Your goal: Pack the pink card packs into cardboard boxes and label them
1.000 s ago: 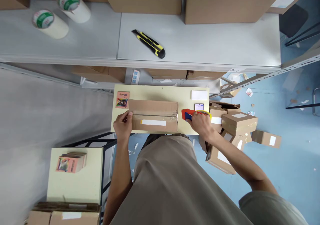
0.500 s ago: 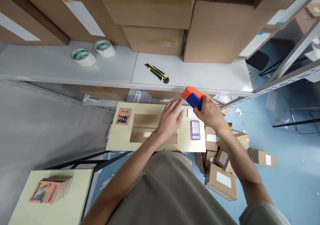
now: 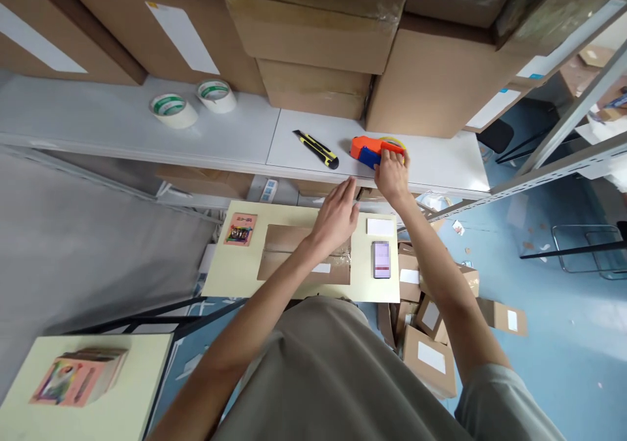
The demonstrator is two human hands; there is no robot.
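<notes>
My right hand [image 3: 393, 179] has its fingers closed around the orange and blue tape dispenser [image 3: 363, 146], which rests on the grey shelf [image 3: 435, 163] with a yellow ring at its far side. To its left on the shelf lies a black and yellow utility knife [image 3: 317, 149]. Over the far side of a taped cardboard box [image 3: 279, 258], my left hand [image 3: 336, 213] hovers with fingers extended and nothing in it. That box sits on the pale yellow table [image 3: 220, 274] and is partly covered by my left forearm.
Two tape rolls [image 3: 174, 111] stand left on the shelf, before large cartons [image 3: 313, 32]. A phone [image 3: 381, 260], white cards [image 3: 380, 227] and a pink booklet [image 3: 241, 229] lie on the table. Small boxes [image 3: 431, 359] are piled on the floor at right; a book stack [image 3: 78, 375] sits lower left.
My right hand has carried the tape dispenser forward from above the table onto the shelf, beside the utility knife. My left hand stays over the box, nearly in place.
</notes>
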